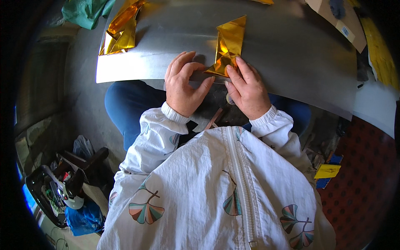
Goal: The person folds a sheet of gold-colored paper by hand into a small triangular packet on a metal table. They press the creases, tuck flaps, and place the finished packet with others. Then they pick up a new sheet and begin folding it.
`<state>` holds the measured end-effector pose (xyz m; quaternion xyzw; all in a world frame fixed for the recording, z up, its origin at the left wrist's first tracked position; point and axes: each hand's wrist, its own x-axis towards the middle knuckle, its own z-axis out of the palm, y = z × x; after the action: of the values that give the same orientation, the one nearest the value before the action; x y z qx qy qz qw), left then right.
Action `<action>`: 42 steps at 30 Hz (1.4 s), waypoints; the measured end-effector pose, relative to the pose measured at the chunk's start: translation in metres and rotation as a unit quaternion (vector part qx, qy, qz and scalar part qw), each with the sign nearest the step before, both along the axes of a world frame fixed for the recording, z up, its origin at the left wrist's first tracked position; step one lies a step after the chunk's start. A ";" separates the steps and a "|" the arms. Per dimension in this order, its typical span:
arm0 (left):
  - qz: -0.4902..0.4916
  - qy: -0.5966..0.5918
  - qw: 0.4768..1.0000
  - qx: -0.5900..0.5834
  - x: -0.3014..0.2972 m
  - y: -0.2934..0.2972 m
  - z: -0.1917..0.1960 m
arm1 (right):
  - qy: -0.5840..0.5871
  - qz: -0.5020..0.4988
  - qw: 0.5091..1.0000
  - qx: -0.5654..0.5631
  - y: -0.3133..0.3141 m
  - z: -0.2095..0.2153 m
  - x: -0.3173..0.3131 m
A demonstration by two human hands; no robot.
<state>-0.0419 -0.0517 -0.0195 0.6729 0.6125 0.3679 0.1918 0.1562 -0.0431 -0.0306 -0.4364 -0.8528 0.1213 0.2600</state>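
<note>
Fingers (pixel 246 73) of the right hand (pixel 248 89) lie flat on the lower corner of the folded gold foil sheet (pixel 228 46), pressing it down, not curled around it; the left hand (pixel 182 85) sits just beside, its fingertips bent onto the grey board (pixel 291 54) and its thumb reaching toward the foil's bottom tip. Neither hand grips anything that I can see; both press. The foil lies on the board's near edge, above the lap, its long axis running away from me. My read: the crease is being set, so I'd keep one hand pinning the corner and run the other along the fold line with even pressure, since foil dents and will not forgive a skewed crease. From here the foil's lowest tip is covered by the right fingers, so I can't confirm edge alignment. Further out, a second gold piece (pixel 121 29) lies crumpled at the board's far left, well apart. Green cloth (pixel 85 10) beyond it is cut off by the rim.
</note>
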 end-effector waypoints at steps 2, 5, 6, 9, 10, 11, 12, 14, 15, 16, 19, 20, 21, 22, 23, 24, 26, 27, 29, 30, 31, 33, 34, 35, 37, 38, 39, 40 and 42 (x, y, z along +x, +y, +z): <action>0.009 -0.012 1.000 0.000 0.000 -0.003 -0.001 | 0.002 -0.002 1.000 0.002 0.001 -0.001 0.000; 0.015 0.013 1.000 0.011 0.003 -0.003 -0.001 | 0.000 -0.003 1.000 0.000 0.001 -0.001 0.000; 0.019 0.012 1.000 0.005 0.004 -0.003 0.000 | 0.000 -0.004 1.000 0.000 0.001 -0.001 0.000; 0.025 0.009 1.000 0.000 0.006 -0.001 -0.001 | -0.001 -0.008 1.000 -0.001 0.000 -0.002 -0.001; 0.027 0.009 1.000 0.000 0.007 0.000 -0.001 | -0.002 -0.010 1.000 -0.002 0.000 -0.002 -0.001; 0.029 0.004 1.000 0.002 0.007 0.000 -0.001 | -0.002 -0.009 1.000 -0.001 0.000 -0.002 -0.001; 0.031 0.000 0.999 0.005 0.007 0.000 -0.002 | -0.001 -0.008 1.000 0.000 0.000 -0.002 -0.001; 0.034 0.008 0.999 0.006 0.009 0.001 -0.002 | 0.001 -0.008 1.000 0.002 0.000 -0.002 -0.001; 0.034 0.020 0.999 0.005 0.009 0.000 -0.002 | 0.002 -0.009 1.000 0.002 0.001 -0.002 -0.001; 0.033 0.032 0.999 0.003 0.010 0.000 -0.001 | 0.004 -0.011 1.000 -0.001 0.001 -0.002 -0.001; 0.032 0.027 0.999 -0.008 0.008 -0.001 0.001 | -0.004 -0.016 1.000 0.000 -0.001 -0.002 -0.002; 0.031 0.030 0.999 -0.009 0.008 -0.001 0.001 | -0.003 -0.018 1.000 0.001 -0.001 -0.002 -0.003; 0.030 0.033 0.999 -0.010 0.007 -0.001 0.000 | -0.003 -0.020 1.000 -0.002 -0.001 -0.002 -0.003; 0.028 0.036 0.999 -0.011 0.007 -0.001 0.000 | -0.002 -0.022 1.000 -0.006 -0.001 -0.003 -0.004; 0.026 0.046 0.999 -0.008 0.007 -0.001 0.000 | -0.001 -0.020 1.000 0.000 -0.001 -0.003 -0.004; 0.024 0.057 0.998 -0.005 0.006 -0.002 0.000 | 0.002 -0.019 1.000 0.003 -0.001 -0.003 -0.004; 0.029 0.062 0.998 0.000 0.006 -0.003 -0.001 | 0.002 -0.018 1.000 0.013 0.000 -0.004 -0.003; 0.036 0.057 0.998 0.003 0.005 -0.004 0.000 | 0.001 -0.019 1.000 0.019 0.000 -0.004 -0.004; 0.010 0.102 0.994 0.041 0.004 -0.009 0.001 | 0.004 -0.020 0.999 0.026 0.000 -0.005 -0.004; -0.025 0.151 0.985 0.077 0.003 -0.013 0.002 | 0.008 -0.021 0.999 0.026 0.001 -0.006 -0.004; -0.053 0.191 0.974 0.114 0.003 -0.016 0.002 | 0.012 -0.022 0.999 0.024 0.001 -0.006 -0.005; -0.146 0.262 0.946 0.127 0.008 -0.019 -0.003 | 0.015 -0.017 1.000 0.021 0.001 -0.006 -0.004; -0.180 0.262 0.945 0.072 0.011 -0.021 -0.005 | 0.016 -0.014 1.000 0.019 0.002 -0.006 -0.003; -0.181 0.259 0.947 0.061 0.011 -0.021 -0.008 | 0.013 -0.010 1.000 0.019 0.002 -0.005 -0.003; -0.191 0.261 0.946 0.034 0.013 -0.018 -0.015 | 0.003 -0.007 1.000 0.016 0.002 -0.004 -0.001; -0.191 0.268 0.943 0.038 0.014 -0.019 -0.017 | 0.004 -0.005 1.000 0.010 0.001 -0.004 0.001; -0.188 0.282 0.940 0.037 0.014 -0.020 -0.019 | 0.007 -0.001 1.000 0.004 0.001 -0.003 0.001; -0.182 0.294 0.937 0.041 0.013 -0.021 -0.020 | 0.008 0.004 1.000 -0.004 0.001 -0.003 0.002; -0.169 0.315 0.932 0.050 0.015 -0.023 -0.023 | 0.015 0.010 1.000 -0.007 0.001 -0.004 0.002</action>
<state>-0.0273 -0.0749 -0.0429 0.8568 0.4991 0.1290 0.0142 0.1581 -0.0419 -0.0347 -0.4280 -0.8520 0.1366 0.2687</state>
